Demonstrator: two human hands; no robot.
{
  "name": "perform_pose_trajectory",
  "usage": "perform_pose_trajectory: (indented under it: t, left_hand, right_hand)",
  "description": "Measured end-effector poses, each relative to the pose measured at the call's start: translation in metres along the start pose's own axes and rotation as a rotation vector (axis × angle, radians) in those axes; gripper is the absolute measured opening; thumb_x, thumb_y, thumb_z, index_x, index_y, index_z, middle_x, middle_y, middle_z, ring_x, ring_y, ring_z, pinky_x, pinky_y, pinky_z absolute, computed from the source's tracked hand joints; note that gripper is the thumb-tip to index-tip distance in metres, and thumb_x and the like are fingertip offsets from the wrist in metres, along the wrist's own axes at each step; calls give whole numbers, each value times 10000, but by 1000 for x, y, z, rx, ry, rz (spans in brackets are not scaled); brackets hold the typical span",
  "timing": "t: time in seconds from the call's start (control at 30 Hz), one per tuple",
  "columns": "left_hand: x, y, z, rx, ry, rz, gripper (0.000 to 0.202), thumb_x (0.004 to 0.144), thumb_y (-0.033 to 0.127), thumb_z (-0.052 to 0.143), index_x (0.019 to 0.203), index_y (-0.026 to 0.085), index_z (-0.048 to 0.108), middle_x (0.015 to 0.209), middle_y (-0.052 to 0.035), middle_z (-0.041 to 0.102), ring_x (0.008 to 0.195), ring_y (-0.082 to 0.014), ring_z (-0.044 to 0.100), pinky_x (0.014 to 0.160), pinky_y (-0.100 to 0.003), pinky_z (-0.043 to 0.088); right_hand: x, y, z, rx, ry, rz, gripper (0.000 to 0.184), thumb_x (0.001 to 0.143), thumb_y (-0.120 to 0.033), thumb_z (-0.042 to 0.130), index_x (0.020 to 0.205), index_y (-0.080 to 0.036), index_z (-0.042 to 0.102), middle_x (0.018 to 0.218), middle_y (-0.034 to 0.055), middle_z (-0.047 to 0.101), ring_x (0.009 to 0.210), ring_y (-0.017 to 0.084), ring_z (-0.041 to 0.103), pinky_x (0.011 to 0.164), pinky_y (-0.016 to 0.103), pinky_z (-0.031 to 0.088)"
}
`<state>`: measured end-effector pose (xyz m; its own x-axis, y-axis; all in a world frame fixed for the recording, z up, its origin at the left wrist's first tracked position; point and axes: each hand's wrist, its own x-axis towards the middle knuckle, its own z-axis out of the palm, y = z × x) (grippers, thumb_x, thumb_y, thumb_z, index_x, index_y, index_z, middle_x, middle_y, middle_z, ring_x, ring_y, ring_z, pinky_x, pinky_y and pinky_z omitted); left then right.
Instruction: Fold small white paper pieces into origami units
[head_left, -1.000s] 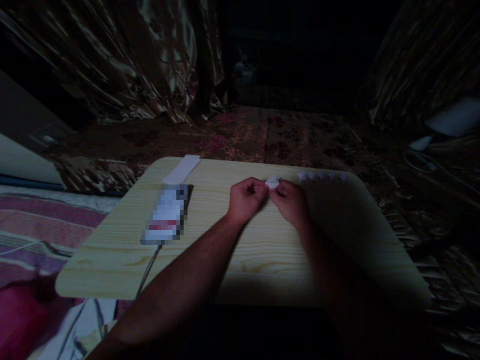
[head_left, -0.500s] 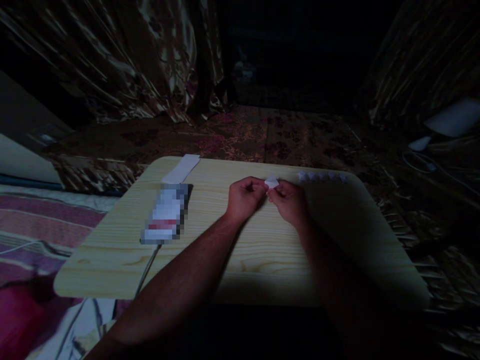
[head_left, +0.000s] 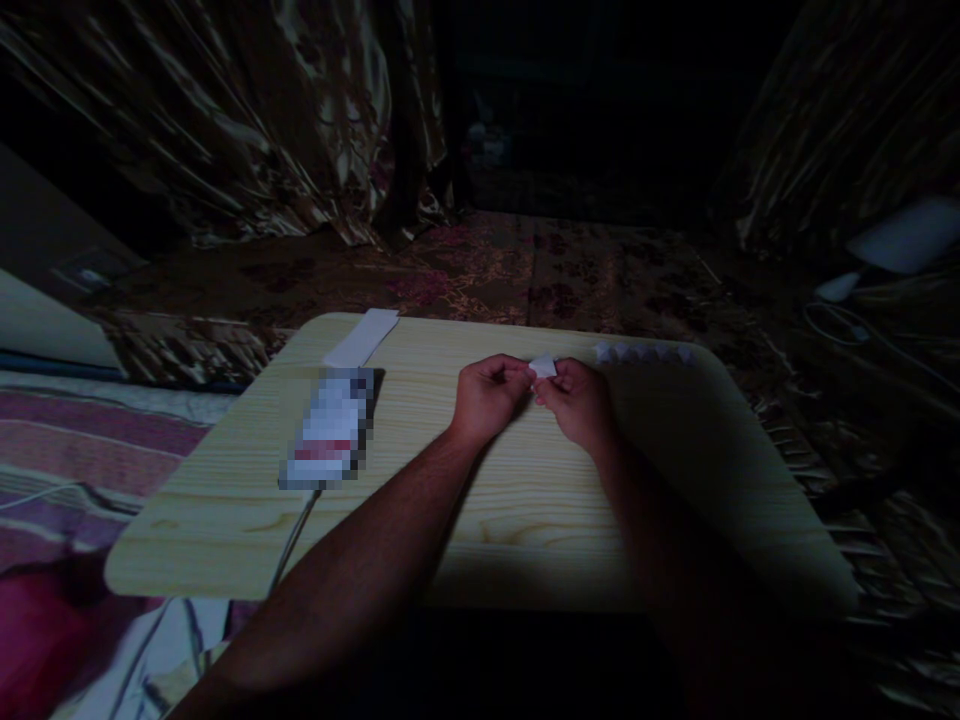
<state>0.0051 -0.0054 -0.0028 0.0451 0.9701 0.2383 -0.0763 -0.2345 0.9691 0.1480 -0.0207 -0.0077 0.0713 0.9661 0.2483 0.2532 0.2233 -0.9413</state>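
Both my hands meet over the middle of a pale wooden table (head_left: 525, 500). My left hand (head_left: 489, 397) and my right hand (head_left: 576, 402) pinch a small white folded paper piece (head_left: 543, 366) between their fingertips, just above the tabletop. Right of the hands, near the far edge, lies a row of several small white folded paper shapes (head_left: 645, 352). A white paper strip (head_left: 361, 338) lies at the far left corner of the table.
A blurred rectangular device (head_left: 328, 428) lies left of my hands, with a cable (head_left: 294, 543) running off the near edge. Patterned fabric surrounds the table, striped cloth lies at the left. A white object (head_left: 907, 235) and cord sit at the far right in the dark.
The hands have stayed in place. The small paper piece has turned slightly between the fingertips and shows a little less.
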Motion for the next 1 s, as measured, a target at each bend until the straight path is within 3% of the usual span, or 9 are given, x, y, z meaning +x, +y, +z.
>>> perform_pose_trajectory:
  t: [0.3, 0.43, 0.5, 0.6, 0.77, 1.0]
  left_hand:
    - [-1, -2, 3, 72, 51, 102, 183, 747, 327, 710, 790, 150, 720, 681, -13, 692, 606, -113, 589, 592, -228, 466]
    - [1, -2, 2, 119, 102, 120, 198, 764, 343, 692, 795, 149, 717, 683, -14, 685, 607, -115, 580, 588, -229, 454]
    - [1, -1, 1, 158, 131, 143, 199, 772, 344, 681, 797, 149, 714, 697, -16, 688, 620, -119, 585, 596, -231, 457]
    - [0, 0, 0, 241, 137, 199, 189, 790, 337, 662, 804, 157, 717, 721, -18, 696, 645, -124, 596, 620, -235, 468]
    - [-3, -1, -2, 356, 86, 289, 173, 818, 321, 636, 830, 173, 725, 762, -31, 713, 681, -136, 619, 654, -248, 481]
    - [-5, 0, -4, 424, 24, 350, 175, 836, 315, 616, 857, 181, 728, 779, -38, 723, 682, -142, 634, 645, -246, 489]
  right_hand:
    - [-1, 2, 3, -126, 30, -65, 159, 759, -343, 645, 841, -207, 644, 753, 7, 708, 682, 154, 646, 567, 232, 478]
    - [-2, -3, 1, -186, 97, -79, 195, 746, -381, 678, 815, -205, 628, 692, 0, 673, 608, 143, 612, 550, 240, 468]
    - [-3, -6, 0, -227, 186, -131, 204, 746, -376, 687, 831, -208, 610, 685, -7, 647, 578, 133, 585, 540, 244, 466]
    - [-4, -12, -3, -268, 263, -295, 198, 755, -305, 684, 918, -212, 620, 829, 21, 639, 627, 127, 575, 548, 249, 484]
    - [-5, -13, -5, -291, 233, -498, 124, 785, -211, 653, 907, -231, 651, 1000, 57, 598, 730, 131, 571, 569, 254, 517]
    - [-5, -7, -3, -303, 180, -467, 53, 817, -218, 631, 856, -226, 666, 956, 48, 614, 792, 148, 602, 597, 259, 521]
